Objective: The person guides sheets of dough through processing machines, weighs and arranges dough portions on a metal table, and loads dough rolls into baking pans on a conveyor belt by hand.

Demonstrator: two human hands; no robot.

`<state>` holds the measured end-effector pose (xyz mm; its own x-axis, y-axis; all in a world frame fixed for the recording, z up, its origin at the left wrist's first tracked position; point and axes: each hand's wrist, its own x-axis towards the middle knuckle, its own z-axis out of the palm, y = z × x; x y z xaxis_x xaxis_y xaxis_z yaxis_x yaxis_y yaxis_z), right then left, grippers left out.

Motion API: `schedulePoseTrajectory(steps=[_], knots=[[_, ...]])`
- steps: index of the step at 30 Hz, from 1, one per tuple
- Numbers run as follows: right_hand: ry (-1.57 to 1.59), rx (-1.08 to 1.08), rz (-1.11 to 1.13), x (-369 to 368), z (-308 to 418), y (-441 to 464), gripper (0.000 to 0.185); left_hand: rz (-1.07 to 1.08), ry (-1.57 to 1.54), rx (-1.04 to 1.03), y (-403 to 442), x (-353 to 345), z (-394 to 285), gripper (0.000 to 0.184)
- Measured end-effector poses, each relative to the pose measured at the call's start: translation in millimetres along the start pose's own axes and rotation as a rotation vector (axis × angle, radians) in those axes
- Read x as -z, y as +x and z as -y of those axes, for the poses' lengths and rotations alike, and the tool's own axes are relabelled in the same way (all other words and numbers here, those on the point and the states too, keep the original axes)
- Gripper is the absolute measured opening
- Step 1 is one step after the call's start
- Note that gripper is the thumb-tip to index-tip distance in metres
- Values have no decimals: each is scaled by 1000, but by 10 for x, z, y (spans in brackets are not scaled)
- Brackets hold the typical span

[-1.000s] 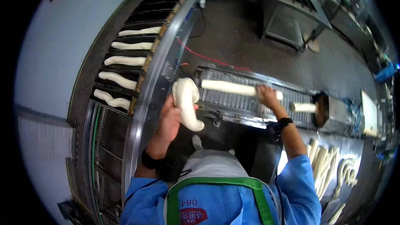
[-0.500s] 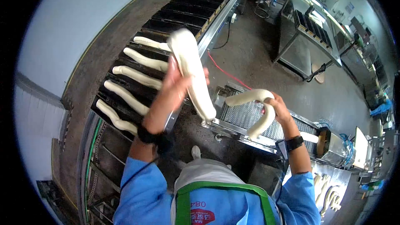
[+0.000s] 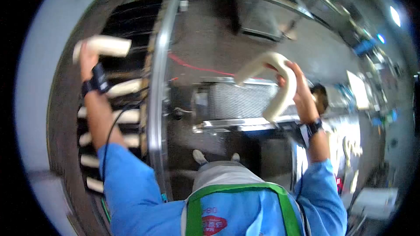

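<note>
My left hand grips a pale dough strip, reached out over the black baking trays on the left. The strip lies crosswise above the trays; whether it touches one I cannot tell. Nearer to me, several dough strips lie in trays, partly hidden behind my left forearm. My right hand is wrapped round the middle of another dough strip, which hangs bent in an arch with both ends down. It is held above the metal mesh conveyor belt. Motion blurs the view.
A metal rail runs along the trays' right side. A red cable crosses the floor behind the mesh belt. More dough strips lie on a surface at the right. A steel table stands farther back.
My left hand has carried its dough strip leftward over the trays, turning it from upright to crosswise. My right hand still holds its bent strip, slightly higher. The view has turned.
</note>
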<state>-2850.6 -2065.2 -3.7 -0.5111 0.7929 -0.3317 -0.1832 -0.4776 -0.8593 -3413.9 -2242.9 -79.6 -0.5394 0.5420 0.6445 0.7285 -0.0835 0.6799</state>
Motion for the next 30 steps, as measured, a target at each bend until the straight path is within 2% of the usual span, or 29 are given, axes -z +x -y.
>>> schedulePoseTrajectory(steps=[1, 2, 3, 4, 5, 7, 11, 12, 13, 14, 15, 17, 18, 19, 20, 22, 23, 24, 25, 26, 27, 29, 30], knots=[[87, -7, -37, 65, 36, 0, 37, -20, -294, 376, -209, -63, 362, 32], [148, 53, 11, 101, 52, 63, 37, -226, -727, 914, -363, -132, 526, 34], [234, 40, 15, 38, 136, 34, 38, -290, -736, 1131, -571, -191, 655, 37], [324, 56, 89, 86, 167, 17, 40, -252, -683, 1182, -719, -266, 675, 35], [382, 60, 203, 161, 203, 48, 41, -153, -570, 1155, -822, -370, 583, 32], [424, 121, 184, 217, 302, 47, 42, -32, -401, 1105, -899, -467, 433, 29], [487, 179, 88, 214, 422, -59, 45, 178, -172, 1002, -1014, -372, 786, 31], [442, 166, 145, 294, 436, -103, 45, 342, 19, 852, -1037, -301, 963, 32], [399, 154, 202, 393, 463, -140, 45, 516, 323, 538, -1008, -255, 929, 33], [273, 198, 162, 571, 501, -213, 46, 548, 624, 184, -966, -262, 853, 34], [173, 220, 79, 672, 548, -251, 46, 246, 636, 306, -898, -376, 873, 33], [7, 319, -188, 796, 595, -415, 43, -376, 632, 520, -739, -863, 325, 34], [-21, 362, -106, 957, 597, -492, 40, -153, 349, 349, -783, -1134, 89, 31], [-35, 367, -195, 1144, 573, -582, 39, 62, 59, 177, -890, -1438, -181, 29], [-32, 359, -185, 1234, 581, -691, 39, 368, 0, 127, -1065, -1748, -618, 29], [-3, 327, -189, 1413, 576, -926, 39, 734, -13, -18, -1555, -2423, -1364, 32], [-40, 411, -413, 1345, 531, -1049, 37, 864, -100, -156, -1897, -2804, -1250, 35], [-88, 380, -422, 1370, 510, -1164, 36, 881, -123, -149, -2206, -3019, -1476, 37], [-138, 355, -433, 1414, 489, -1289, 35, 974, -39, -116, -2425, -3269, -1598, 43], [-193, 361, -544, 1440, 446, -1407, 35, 1045, 119, -52, -2544, -3386, -1890, 51], [-203, 354, -630, 1539, 407, -1500, 35, 1083, 199, -109, -2670, -3540, -1986, 58], [-179, 310, -618, 1820, 360, -1728, 39, 1102, 167, -199, -2847, -3749, -2157, 64], [-166, 370, -684, 1973, 304, -1758, 45, 1156, 287, -168, -2891, -3827, -2230, 69]])
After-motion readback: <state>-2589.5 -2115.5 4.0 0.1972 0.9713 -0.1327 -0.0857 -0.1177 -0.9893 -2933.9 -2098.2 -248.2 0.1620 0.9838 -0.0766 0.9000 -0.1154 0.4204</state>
